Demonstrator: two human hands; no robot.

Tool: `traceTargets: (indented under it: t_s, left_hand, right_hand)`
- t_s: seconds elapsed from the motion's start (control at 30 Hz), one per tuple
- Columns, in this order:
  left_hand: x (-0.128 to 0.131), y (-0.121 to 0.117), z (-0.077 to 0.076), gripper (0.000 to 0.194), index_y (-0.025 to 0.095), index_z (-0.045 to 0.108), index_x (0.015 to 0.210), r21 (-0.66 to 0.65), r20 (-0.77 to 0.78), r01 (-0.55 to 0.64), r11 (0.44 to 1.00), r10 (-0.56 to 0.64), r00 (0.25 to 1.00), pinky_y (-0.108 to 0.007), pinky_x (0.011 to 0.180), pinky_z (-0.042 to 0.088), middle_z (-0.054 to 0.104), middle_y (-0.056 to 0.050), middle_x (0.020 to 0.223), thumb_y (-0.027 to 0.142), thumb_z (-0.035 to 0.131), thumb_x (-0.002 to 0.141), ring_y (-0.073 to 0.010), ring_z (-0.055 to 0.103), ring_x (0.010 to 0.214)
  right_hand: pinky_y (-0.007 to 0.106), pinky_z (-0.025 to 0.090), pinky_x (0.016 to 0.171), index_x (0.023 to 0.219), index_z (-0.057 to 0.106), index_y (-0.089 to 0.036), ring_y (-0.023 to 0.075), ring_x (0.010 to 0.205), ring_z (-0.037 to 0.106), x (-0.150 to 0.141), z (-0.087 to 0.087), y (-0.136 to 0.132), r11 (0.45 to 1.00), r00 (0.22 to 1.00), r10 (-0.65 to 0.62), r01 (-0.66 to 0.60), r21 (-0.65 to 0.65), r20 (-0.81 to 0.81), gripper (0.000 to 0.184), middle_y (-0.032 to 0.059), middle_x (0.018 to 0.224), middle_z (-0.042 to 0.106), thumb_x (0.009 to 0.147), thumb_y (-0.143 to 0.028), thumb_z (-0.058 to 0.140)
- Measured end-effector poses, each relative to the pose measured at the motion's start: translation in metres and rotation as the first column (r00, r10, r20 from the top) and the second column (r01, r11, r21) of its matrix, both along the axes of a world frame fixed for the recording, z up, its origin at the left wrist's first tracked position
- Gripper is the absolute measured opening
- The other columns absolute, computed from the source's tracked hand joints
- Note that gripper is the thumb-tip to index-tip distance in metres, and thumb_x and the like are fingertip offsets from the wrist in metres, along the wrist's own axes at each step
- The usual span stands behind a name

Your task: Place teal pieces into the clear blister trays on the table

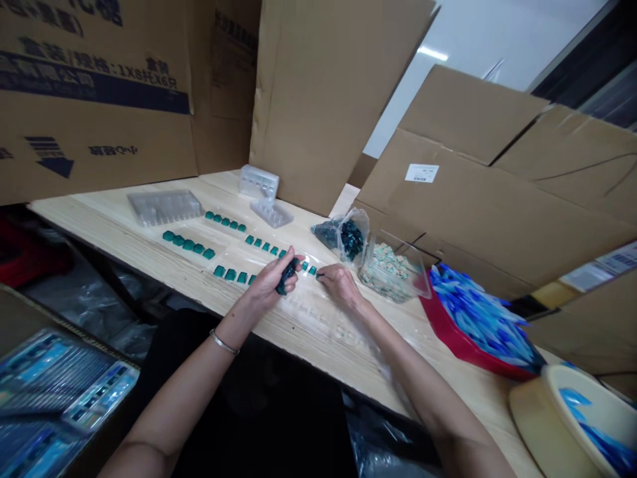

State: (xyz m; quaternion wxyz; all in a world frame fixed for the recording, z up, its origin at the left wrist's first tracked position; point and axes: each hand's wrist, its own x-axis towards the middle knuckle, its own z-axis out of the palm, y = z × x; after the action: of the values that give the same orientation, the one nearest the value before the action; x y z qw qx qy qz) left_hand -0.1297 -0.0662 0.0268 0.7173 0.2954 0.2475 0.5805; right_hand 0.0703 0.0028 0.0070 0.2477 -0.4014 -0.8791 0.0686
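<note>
My left hand (271,279) is curled around a clump of dark teal plastic pieces (285,277) above the front of the table. To its right, my right hand (343,285) is closed in a pinch on a small teal piece (319,275), at the end of a row in a clear tray. Other small teal pieces stand in short rows in clear trays: one row (188,245) at the left, another (225,221) behind it, and one (231,273) partly hidden by my left hand. Pale pieces (308,309) sit in a clear tray nearer the table's front edge.
A clear bag (352,239) of dark teal pieces and a clear tub (385,265) of pale pieces stand behind my right hand. Farther right are a red basin (448,332) of blue items and a cream bucket (532,405). Empty clear trays (164,207) lie back left; cardboard (318,99) surrounds the table.
</note>
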Motion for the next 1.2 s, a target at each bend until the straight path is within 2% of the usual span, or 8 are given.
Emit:
traceTargets:
  t_s: [0.17, 0.3, 0.5, 0.67, 0.77, 0.87, 1.0, 1.2]
  left_hand:
    - [0.007, 0.003, -0.007, 0.042, 0.013, 0.059, 0.088, -0.011, 0.02, 0.034, 0.999, -0.034, 0.999, -0.015, 0.034, 0.022, 0.053, -0.001, 0.071, 0.053, 0.058, 0.074, -0.0003, 0.034, 0.039]
    - [0.01, 0.0, -0.008, 0.038, 0.015, 0.056, 0.084, 0.022, -0.037, -0.017, 1.0, 0.018, 0.999, -0.016, 0.035, 0.022, 0.051, 0.002, 0.065, 0.052, 0.055, 0.076, -0.0011, 0.036, 0.038]
    - [0.013, -0.009, -0.001, 0.038, 0.015, 0.053, 0.082, 0.096, -0.179, -0.051, 0.994, 0.067, 0.982, -0.017, 0.035, 0.023, 0.044, 0.006, 0.053, 0.052, 0.053, 0.078, -0.0038, 0.038, 0.037]
    - [0.015, -0.004, -0.003, 0.035, 0.016, 0.052, 0.09, 0.17, -0.262, -0.123, 0.978, 0.165, 0.951, -0.017, 0.035, 0.024, 0.056, 0.001, 0.071, 0.048, 0.056, 0.077, -0.0024, 0.038, 0.039]
    - [0.016, 0.0, -0.006, 0.036, 0.015, 0.053, 0.093, 0.224, -0.36, -0.178, 0.958, 0.251, 0.899, -0.017, 0.037, 0.026, 0.054, 0.004, 0.064, 0.041, 0.065, 0.07, -0.0027, 0.037, 0.039]
    - [0.018, 0.001, -0.008, 0.032, 0.015, 0.055, 0.089, 0.268, -0.424, -0.216, 0.939, 0.317, 0.849, -0.017, 0.038, 0.027, 0.047, 0.006, 0.054, 0.04, 0.065, 0.071, -0.0039, 0.037, 0.041]
    - [0.018, 0.001, -0.008, 0.031, 0.015, 0.055, 0.085, 0.281, -0.42, -0.216, 0.935, 0.322, 0.848, -0.018, 0.038, 0.028, 0.055, 0.003, 0.065, 0.044, 0.058, 0.075, -0.0041, 0.039, 0.042]
    - [0.015, 0.001, -0.007, 0.031, 0.016, 0.056, 0.085, 0.308, -0.486, -0.191, 0.932, 0.326, 0.811, -0.019, 0.041, 0.03, 0.056, 0.002, 0.066, 0.045, 0.057, 0.075, -0.0054, 0.04, 0.044]
  right_hand:
    - [0.029, 0.049, 0.07, 0.091, 0.067, -0.018, 0.0171, 0.081, 0.062, -0.024, 0.04, -0.03, 1.0, 0.949, 0.0, -0.01, -0.029, -0.316, 0.02, 0.0085, 0.091, 0.066, 0.083, -0.032, 0.054]
    - [0.027, 0.048, 0.066, 0.094, 0.068, -0.019, 0.0147, 0.074, 0.059, -0.046, 0.061, -0.046, 0.985, 0.963, 0.085, -0.12, -0.122, -0.256, 0.02, 0.0066, 0.088, 0.065, 0.08, -0.029, 0.058]
    - [0.028, 0.047, 0.067, 0.088, 0.069, -0.017, 0.014, 0.068, 0.058, -0.052, 0.053, -0.046, 0.979, 0.932, 0.006, -0.08, -0.187, -0.363, 0.018, 0.0045, 0.078, 0.066, 0.075, -0.023, 0.058]
    - [0.026, 0.048, 0.06, 0.088, 0.066, -0.016, 0.0117, 0.06, 0.059, -0.048, 0.051, -0.04, 0.888, 0.708, -0.259, -0.093, -0.451, -0.656, 0.027, 0.002, 0.072, 0.066, 0.068, -0.033, 0.066]
    - [0.026, 0.049, 0.062, 0.093, 0.066, -0.017, 0.0109, 0.059, 0.059, -0.046, 0.05, -0.038, 0.847, 0.628, -0.312, -0.157, -0.508, -0.713, 0.031, 0.0014, 0.073, 0.066, 0.068, -0.036, 0.066]
    - [0.028, 0.05, 0.065, 0.093, 0.068, -0.018, 0.013, 0.064, 0.061, -0.044, 0.05, -0.041, 0.861, 0.691, -0.261, -0.149, -0.486, -0.675, 0.031, 0.0035, 0.076, 0.068, 0.071, -0.039, 0.064]
    - [0.03, 0.049, 0.071, 0.089, 0.071, -0.02, 0.0175, 0.077, 0.062, -0.041, 0.052, -0.046, 0.954, 0.837, -0.075, -0.098, -0.283, -0.542, 0.025, 0.0062, 0.085, 0.069, 0.071, -0.038, 0.067]
    - [0.028, 0.049, 0.065, 0.084, 0.072, -0.021, 0.0171, 0.072, 0.062, -0.037, 0.055, -0.048, 0.975, 0.894, -0.035, -0.068, -0.213, -0.447, 0.023, 0.0054, 0.081, 0.069, 0.079, -0.038, 0.058]
